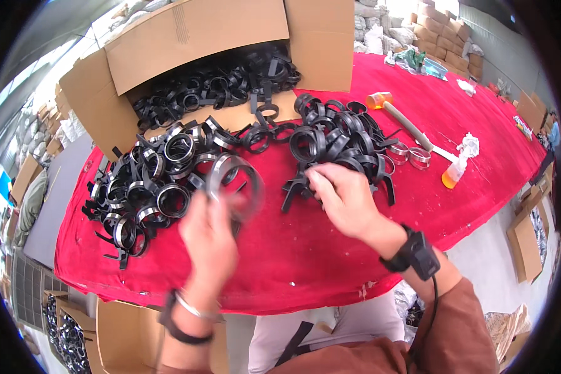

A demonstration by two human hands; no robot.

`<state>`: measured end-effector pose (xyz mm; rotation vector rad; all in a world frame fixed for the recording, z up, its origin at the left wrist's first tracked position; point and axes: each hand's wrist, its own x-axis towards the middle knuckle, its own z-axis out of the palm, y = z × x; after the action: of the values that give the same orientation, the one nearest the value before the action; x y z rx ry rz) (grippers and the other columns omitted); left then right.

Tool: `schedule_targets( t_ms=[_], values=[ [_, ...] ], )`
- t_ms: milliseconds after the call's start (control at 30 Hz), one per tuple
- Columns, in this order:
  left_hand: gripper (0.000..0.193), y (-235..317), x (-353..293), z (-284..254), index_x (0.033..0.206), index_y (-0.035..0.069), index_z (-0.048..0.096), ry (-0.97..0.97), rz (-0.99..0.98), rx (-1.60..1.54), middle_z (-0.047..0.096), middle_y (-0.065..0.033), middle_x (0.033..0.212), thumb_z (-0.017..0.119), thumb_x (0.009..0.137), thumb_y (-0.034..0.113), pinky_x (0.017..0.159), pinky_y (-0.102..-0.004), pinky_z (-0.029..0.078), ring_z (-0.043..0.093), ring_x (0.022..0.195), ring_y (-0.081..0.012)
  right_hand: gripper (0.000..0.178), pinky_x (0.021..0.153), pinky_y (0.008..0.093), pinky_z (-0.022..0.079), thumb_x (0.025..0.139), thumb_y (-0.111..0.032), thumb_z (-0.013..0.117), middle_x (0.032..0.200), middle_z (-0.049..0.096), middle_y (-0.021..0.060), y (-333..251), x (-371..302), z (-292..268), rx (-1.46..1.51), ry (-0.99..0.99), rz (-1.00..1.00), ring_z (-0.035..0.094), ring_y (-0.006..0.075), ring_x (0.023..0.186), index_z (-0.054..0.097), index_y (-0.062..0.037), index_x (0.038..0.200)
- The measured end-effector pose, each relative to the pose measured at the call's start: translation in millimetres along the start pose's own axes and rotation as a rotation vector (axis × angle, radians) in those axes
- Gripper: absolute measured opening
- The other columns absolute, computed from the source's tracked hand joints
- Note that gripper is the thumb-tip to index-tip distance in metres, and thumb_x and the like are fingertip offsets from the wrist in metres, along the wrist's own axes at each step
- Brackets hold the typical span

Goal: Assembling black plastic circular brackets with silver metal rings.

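My left hand (209,234) is closed on a ring (251,187) with a pale metallic band, smeared by motion and raised over the red cloth. Left of it lies a heap of black rings with silver metal bands (173,200), several with short black tails. My right hand (343,198) has its fingers pinched together against the near edge of a second heap, made of plain black rings with tails (336,144). Whatever sits between those fingertips is hidden. Two loose silver metal rings (419,158) lie just right of that heap.
A large cardboard box (199,40), tipped open toward me, holds many black rings at the back. On the red cloth (274,268) at right lie a hammer with orange ends (411,128) and a small bottle of orange liquid (453,174). An open carton (128,336) stands below the table's edge.
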<state>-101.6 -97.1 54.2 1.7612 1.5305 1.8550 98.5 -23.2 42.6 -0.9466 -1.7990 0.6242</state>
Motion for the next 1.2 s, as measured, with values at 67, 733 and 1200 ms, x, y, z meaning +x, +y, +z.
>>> schedule_targets(
  t_ms=[67,733,1200],
  values=[
    [0.023,-38.8,65.3,-17.2,0.099,-0.001,0.060,-0.071,0.035,0.324,0.067,-0.0134,0.079,0.048,0.095,0.018,0.065,-0.0319,0.051,0.065,0.070,-0.0240,0.018,0.073,0.0439,0.049,0.088,-0.014,0.055,0.084,0.063,0.0223,12.3,36.7,8.8,-0.160,-0.044,-0.148,0.063,0.0381,0.082,0.063,0.0016,0.093],
    [0.018,-107.2,-8.2,-8.5,0.078,0.007,0.063,-0.288,0.261,0.667,0.062,-0.0113,0.074,0.069,0.079,0.024,0.064,-0.0414,0.050,0.061,0.073,-0.0311,0.028,0.057,0.0313,0.053,0.082,-0.022,0.069,0.073,0.065,0.0115,52.3,161.3,56.6,-0.244,-0.460,0.024,0.064,0.0224,0.065,0.066,-0.0027,0.102],
    [0.029,-19.1,1.3,42.7,0.111,-0.007,0.055,-0.282,-0.308,-0.504,0.063,-0.0136,0.102,0.055,0.093,0.015,0.083,-0.0318,0.048,0.061,0.092,-0.0207,0.036,0.049,0.0260,0.052,0.091,-0.034,0.059,0.075,0.065,0.0074,-16.6,41.9,-13.6,0.604,-0.368,0.370,0.061,0.0120,0.056,0.064,0.0019,0.092]
  ],
)
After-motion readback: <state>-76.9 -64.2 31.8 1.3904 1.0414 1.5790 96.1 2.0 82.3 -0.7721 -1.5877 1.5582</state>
